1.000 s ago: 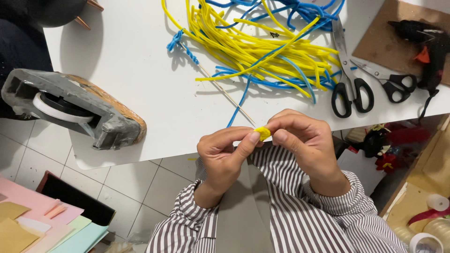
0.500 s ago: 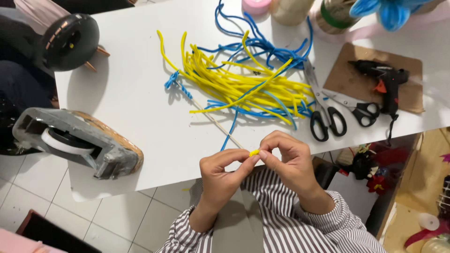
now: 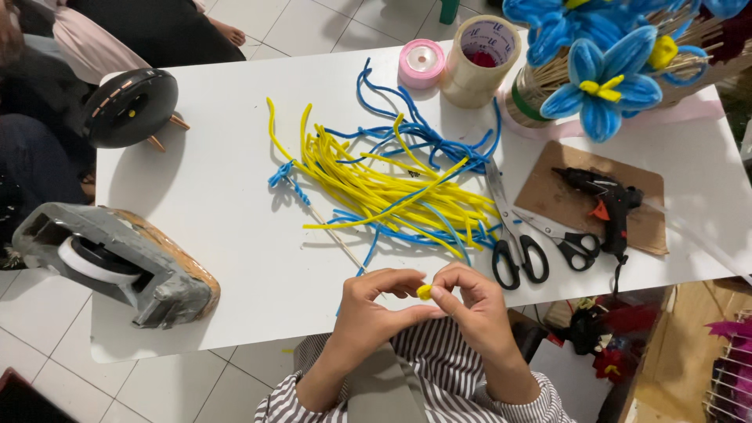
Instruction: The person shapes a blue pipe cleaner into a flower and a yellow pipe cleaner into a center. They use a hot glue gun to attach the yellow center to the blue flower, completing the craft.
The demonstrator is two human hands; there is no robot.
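Left hand (image 3: 374, 304) and right hand (image 3: 468, 301) meet fingertip to fingertip, both pinched shut on a small yellow pipe-cleaner coil (image 3: 424, 292) held just off the near edge of the bench (image 3: 219, 204). Beyond the knuckles: loose yellow and blue stems (image 3: 392, 184); scissors (image 3: 513, 235) just past the right hand. Risk: coil is tiny, grip shallow; a slipped pinch could let it spring open or drop to the floor
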